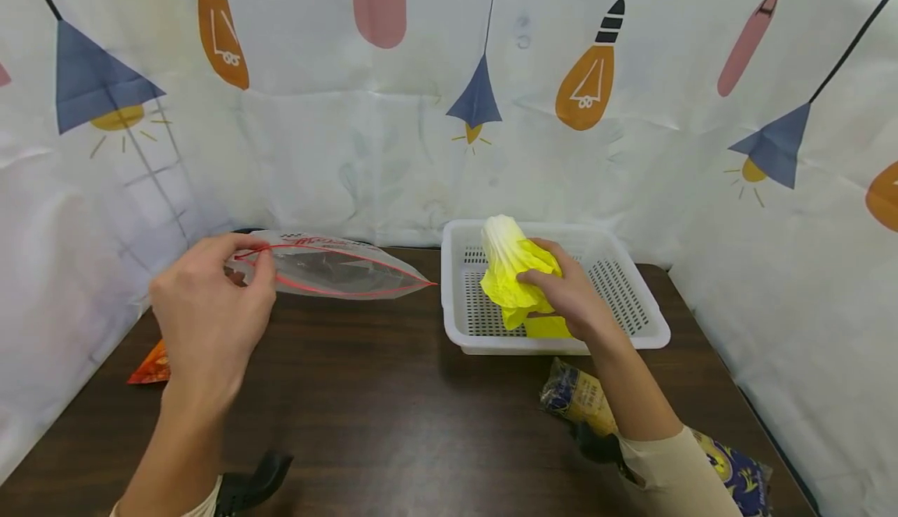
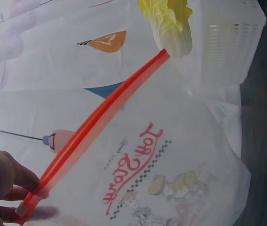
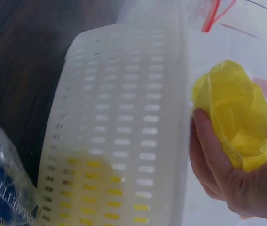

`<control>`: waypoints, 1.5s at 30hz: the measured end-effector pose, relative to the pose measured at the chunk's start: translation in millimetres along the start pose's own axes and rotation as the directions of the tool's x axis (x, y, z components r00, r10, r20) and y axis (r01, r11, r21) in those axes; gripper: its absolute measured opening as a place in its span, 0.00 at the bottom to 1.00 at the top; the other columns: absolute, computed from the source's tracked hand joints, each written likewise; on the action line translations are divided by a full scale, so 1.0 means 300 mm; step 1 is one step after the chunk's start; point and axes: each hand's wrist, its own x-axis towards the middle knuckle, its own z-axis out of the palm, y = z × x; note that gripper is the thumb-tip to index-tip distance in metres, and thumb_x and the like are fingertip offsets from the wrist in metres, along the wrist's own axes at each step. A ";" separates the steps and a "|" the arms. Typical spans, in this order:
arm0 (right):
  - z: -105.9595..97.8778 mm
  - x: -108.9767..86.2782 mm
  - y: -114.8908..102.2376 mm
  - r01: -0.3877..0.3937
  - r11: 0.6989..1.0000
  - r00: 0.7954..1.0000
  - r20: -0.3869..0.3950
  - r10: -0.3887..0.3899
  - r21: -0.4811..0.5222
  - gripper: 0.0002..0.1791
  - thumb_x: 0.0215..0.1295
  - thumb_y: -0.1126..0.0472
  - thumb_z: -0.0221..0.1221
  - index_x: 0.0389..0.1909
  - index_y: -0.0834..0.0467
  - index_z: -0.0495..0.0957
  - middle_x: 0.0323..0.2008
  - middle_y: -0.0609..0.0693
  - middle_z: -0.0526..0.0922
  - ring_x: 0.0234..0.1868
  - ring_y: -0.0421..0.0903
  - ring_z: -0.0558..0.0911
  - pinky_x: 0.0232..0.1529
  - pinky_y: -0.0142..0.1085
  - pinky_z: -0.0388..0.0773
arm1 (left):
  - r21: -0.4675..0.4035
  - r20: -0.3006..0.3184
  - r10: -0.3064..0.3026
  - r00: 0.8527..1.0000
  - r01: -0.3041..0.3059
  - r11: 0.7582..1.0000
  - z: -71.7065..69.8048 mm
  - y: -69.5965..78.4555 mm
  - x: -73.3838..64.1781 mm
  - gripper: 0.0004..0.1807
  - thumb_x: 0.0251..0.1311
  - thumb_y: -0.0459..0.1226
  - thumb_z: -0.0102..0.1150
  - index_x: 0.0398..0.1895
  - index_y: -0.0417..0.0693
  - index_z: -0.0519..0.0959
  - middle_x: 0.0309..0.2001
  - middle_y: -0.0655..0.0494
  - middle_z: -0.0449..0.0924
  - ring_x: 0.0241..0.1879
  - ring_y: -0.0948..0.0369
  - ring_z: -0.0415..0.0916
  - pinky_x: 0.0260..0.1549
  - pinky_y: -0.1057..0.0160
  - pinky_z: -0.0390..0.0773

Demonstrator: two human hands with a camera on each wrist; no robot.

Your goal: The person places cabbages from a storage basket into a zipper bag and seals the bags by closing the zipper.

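My left hand [image 1: 213, 295] pinches one end of the red zip edge of a clear zip bag [image 1: 340, 267]. The bag's mouth gapes a little, its far end pointing at the basket; red lettering and cartoon figures show on its side in the left wrist view. My right hand [image 1: 571, 291] grips a yellow-green napa cabbage [image 1: 515, 267] by its leafy end, white base up and tilted left. The cabbage is over the white plastic basket [image 1: 456, 322]. In the right wrist view, the fingers [image 3: 213, 146] curl round its leaves.
Something yellow [image 1: 547, 327] lies in the basket, by its front wall. In front of the basket is a blue-and-yellow plastic packet [image 1: 585, 400], partly behind my right forearm. An orange packet [image 1: 153, 365] lies at left, half hidden by my left wrist. A printed white cloth [image 1: 421, 158] hangs behind the table.
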 end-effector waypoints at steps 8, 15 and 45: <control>0.012 -0.062 -0.020 0.122 0.992 0.992 -0.010 -0.122 -0.025 0.39 0.73 0.58 0.61 0.81 0.39 0.58 0.69 0.64 0.67 0.50 0.57 0.81 0.45 0.48 0.89 | -0.025 -0.057 -0.007 0.998 0.006 1.000 0.028 0.031 0.011 0.12 0.65 0.36 0.57 0.35 0.39 0.89 0.30 0.45 0.88 0.21 0.63 0.66 0.27 0.66 0.63; 0.034 -0.118 -0.048 0.218 0.976 0.976 0.007 -0.218 -0.003 0.36 0.72 0.59 0.62 0.78 0.36 0.64 0.70 0.57 0.68 0.51 0.56 0.80 0.46 0.40 0.85 | -0.017 -0.054 -0.005 0.999 0.004 1.000 0.045 0.039 -0.005 0.12 0.65 0.35 0.57 0.35 0.39 0.89 0.27 0.44 0.85 0.19 0.57 0.67 0.27 0.64 0.64; 0.161 -0.241 -0.084 0.498 0.867 0.786 0.417 -0.456 0.008 0.36 0.70 0.63 0.65 0.76 0.38 0.68 0.73 0.43 0.70 0.59 0.51 0.76 0.54 0.41 0.82 | -0.075 0.027 0.030 0.999 -0.028 0.997 0.051 0.050 -0.012 0.09 0.64 0.34 0.60 0.36 0.40 0.89 0.32 0.45 0.87 0.26 0.50 0.79 0.32 0.69 0.67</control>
